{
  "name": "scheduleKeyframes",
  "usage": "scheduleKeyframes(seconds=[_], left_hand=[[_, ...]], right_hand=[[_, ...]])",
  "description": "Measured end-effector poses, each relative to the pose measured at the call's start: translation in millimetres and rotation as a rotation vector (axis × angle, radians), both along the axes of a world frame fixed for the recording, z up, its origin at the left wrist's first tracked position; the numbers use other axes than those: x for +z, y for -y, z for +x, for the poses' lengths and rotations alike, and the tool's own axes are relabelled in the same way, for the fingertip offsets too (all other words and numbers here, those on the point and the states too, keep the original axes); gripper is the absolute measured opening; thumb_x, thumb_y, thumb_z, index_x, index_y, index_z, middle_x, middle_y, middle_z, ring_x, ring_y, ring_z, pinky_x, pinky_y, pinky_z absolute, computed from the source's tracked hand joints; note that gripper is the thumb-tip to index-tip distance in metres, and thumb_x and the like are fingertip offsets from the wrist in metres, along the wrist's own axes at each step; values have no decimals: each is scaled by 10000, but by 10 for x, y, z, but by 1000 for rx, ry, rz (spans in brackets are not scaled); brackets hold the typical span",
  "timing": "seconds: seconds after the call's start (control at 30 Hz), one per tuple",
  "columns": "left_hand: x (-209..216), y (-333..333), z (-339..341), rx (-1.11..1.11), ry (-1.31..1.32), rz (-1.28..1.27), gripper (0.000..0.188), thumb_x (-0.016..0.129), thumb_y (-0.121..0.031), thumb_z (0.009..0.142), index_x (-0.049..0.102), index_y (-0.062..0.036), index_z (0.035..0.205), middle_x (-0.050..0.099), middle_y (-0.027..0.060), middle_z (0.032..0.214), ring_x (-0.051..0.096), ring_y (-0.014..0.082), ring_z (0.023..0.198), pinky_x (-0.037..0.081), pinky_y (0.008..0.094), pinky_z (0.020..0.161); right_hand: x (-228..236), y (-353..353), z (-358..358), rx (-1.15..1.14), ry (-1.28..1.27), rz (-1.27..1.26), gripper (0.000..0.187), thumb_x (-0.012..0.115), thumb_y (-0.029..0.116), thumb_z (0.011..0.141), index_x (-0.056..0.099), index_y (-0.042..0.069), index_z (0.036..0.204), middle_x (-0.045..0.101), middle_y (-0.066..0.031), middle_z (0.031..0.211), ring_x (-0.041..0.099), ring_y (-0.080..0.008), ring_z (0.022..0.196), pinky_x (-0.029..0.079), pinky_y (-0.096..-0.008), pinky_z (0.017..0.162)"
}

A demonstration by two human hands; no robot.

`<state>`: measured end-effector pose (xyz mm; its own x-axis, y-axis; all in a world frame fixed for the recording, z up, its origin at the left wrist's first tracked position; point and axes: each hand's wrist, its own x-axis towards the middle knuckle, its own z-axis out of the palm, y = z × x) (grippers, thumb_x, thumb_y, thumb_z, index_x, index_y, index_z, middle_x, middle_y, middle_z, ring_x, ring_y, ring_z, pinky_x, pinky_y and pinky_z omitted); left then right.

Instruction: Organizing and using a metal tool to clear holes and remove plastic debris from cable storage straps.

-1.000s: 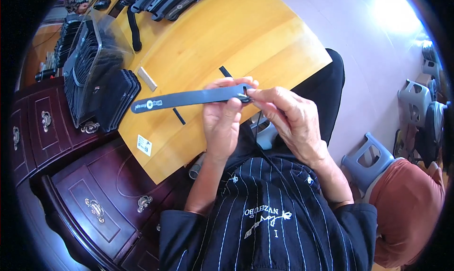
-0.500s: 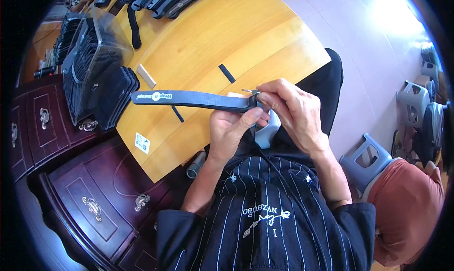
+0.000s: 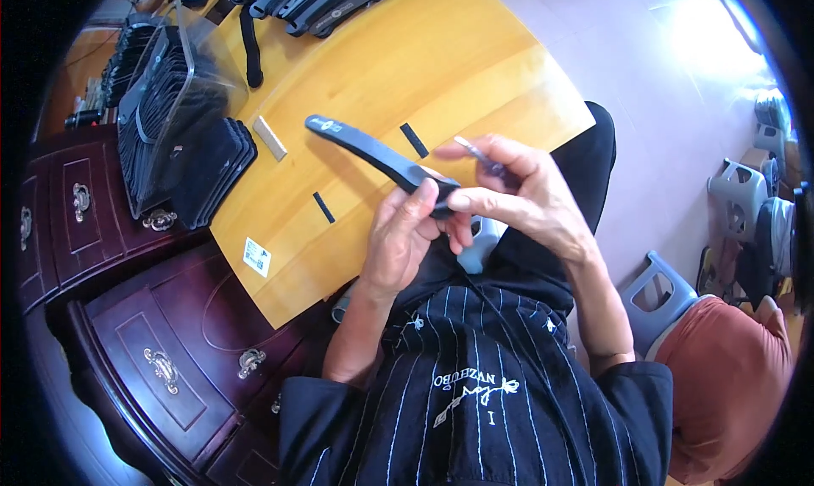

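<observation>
From the wearer's head, close above, the fisheye view faces steeply down: the bare left hand [image 3: 393,253] and bare right hand [image 3: 547,202] lie near the centre, the yellow wooden tabletop [image 3: 407,62] at twelve o'clock, the dark reddish-brown wooden drawers [image 3: 199,376] at eight, the black white-striped garment [image 3: 466,342] at six

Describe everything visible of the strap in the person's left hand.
The strap is long, narrow and dark grey to black, and looks like flexible, fabric-like material. Its free end is rounded, with small pale printing near it. It is raised above the yellow table, slanting up and leftward in the picture, slightly curved. The left hand grips its lower end, thumb on top; the right hand's thumb is at that end too. Fingers partly hide that end, so its details are unclear.
</observation>
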<state>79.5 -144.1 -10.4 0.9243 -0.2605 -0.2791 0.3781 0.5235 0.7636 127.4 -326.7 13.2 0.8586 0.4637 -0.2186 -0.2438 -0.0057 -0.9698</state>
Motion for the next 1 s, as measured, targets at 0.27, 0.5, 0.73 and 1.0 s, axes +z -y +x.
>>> scheduleKeyframes(seconds=[0.27,0.5,0.73,1.0], left_hand=[[197,-28,60,-172,-33,20,491,383,-413,997,523,57,978,575,159,760,569,225,551,446,277,468],[265,-74,-111,-386,14,-73,329,368,-334,962,449,-47,824,548,117,683,555,174,521,437,254,488],[226,-147,-340,-389,-33,-148,313,402,-307,959,479,-33,829,556,112,716,583,180,580,455,260,518],[115,-355,-259,-77,-76,50,339,463,-291,948,518,9,1094,552,85,839,574,169,678,452,268,603]], right_hand=[[107,-151,21,-14,-226,320,151,650,121,907,618,-26,912,660,-84,778,645,-135,564,530,-245,521],[-213,190,1333,-448,231,-87,336,713,398,834,680,79,933,518,54,704,421,-38,610,308,-216,512],[-761,2797,3058,-1035,278,-312,391,740,472,789,677,92,858,504,16,648,428,-76,575,329,-252,496],[-149,767,2076,-735,976,-857,255,621,369,900,640,119,858,649,-67,757,610,-273,656,456,-382,591]])
